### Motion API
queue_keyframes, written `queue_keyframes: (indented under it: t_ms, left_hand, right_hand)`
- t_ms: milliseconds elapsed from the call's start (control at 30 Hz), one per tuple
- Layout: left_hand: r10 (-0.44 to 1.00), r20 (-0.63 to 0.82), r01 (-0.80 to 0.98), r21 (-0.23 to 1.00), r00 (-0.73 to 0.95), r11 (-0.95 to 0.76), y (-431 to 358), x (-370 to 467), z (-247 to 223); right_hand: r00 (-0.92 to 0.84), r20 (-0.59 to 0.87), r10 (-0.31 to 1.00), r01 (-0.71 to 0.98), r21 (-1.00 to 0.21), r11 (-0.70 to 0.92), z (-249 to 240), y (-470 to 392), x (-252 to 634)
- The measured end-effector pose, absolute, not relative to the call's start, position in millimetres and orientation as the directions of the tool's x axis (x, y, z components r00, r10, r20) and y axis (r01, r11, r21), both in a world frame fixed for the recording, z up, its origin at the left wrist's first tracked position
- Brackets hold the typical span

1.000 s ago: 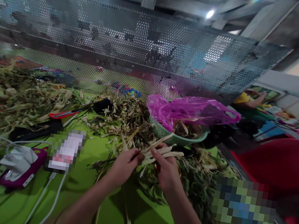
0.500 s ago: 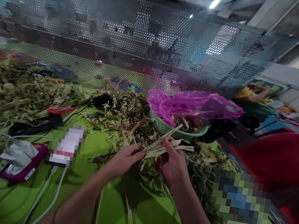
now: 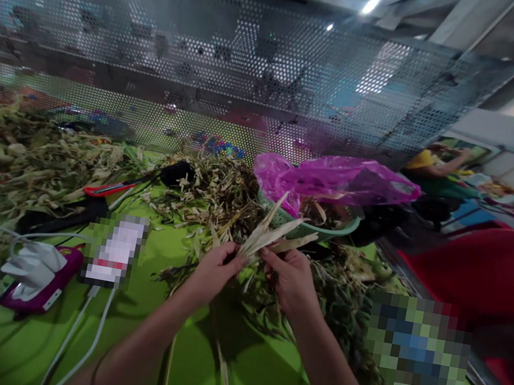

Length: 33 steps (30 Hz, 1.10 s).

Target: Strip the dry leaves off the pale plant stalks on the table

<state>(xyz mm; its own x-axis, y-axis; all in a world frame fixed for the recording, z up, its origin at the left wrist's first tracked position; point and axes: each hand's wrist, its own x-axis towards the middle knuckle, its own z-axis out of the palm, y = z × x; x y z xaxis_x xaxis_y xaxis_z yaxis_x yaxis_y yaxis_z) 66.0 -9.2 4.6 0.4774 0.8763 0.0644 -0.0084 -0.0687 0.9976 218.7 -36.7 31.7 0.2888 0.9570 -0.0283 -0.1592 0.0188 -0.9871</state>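
Observation:
Pale dried leaf strips [image 3: 269, 233] fan upward between my two hands, above the green table [image 3: 148, 359]. My left hand [image 3: 218, 269] is closed on their lower end, thumb and fingers pressed together. On the right side, my right hand [image 3: 289, 278] pinches the strips near their base, close to my left fingertips. Long thin strips hang down below my hands toward the table. Just behind stands a green basket [image 3: 324, 233] with dried bits inside and a pink plastic bag [image 3: 339, 179] over its rim.
Dried leaves [image 3: 34, 160] pile along the left and back. A red cutter [image 3: 108, 188], a phone [image 3: 118, 247] and a magenta power strip [image 3: 41, 287] lie left. A perforated screen [image 3: 210, 65] stands behind; a person [image 3: 441, 165] sits beyond red chairs [image 3: 485, 279].
My right hand has moved slightly left and lower, nearer my left hand. The strips now point more upward and are spread in a fan rather than lying toward the right.

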Motion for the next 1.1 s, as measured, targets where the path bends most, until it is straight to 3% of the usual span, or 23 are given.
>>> queue_keyframes:
  t_ms: [233,433,733,900,1100]
  left_hand:
    - [0.879,0.02,0.001,1.0,0.477,-0.023,-10,68,2]
    - [0.881,0.032,-0.035,0.999,0.472,-0.017,-9,70,0]
    - [0.89,0.029,-0.072,0.997,0.455,0.004,-18,74,12]
    - [0.88,0.007,-0.093,0.995,0.474,0.042,-19,74,13]
    - [0.953,-0.013,-0.402,0.905,0.302,0.14,-4,56,18]
  right_hand:
    - [0.395,0.03,0.918,-0.157,-0.983,0.099,30,-31,227]
    - [0.264,0.062,0.963,-0.043,-0.996,0.076,30,-34,218]
    - [0.35,0.305,0.886,0.361,-0.917,0.173,11,-27,235]
    - [0.502,0.316,0.805,0.324,-0.932,0.164,17,-21,248]
    - [0.601,0.343,0.722,0.187,-0.939,0.29,32,-21,270]
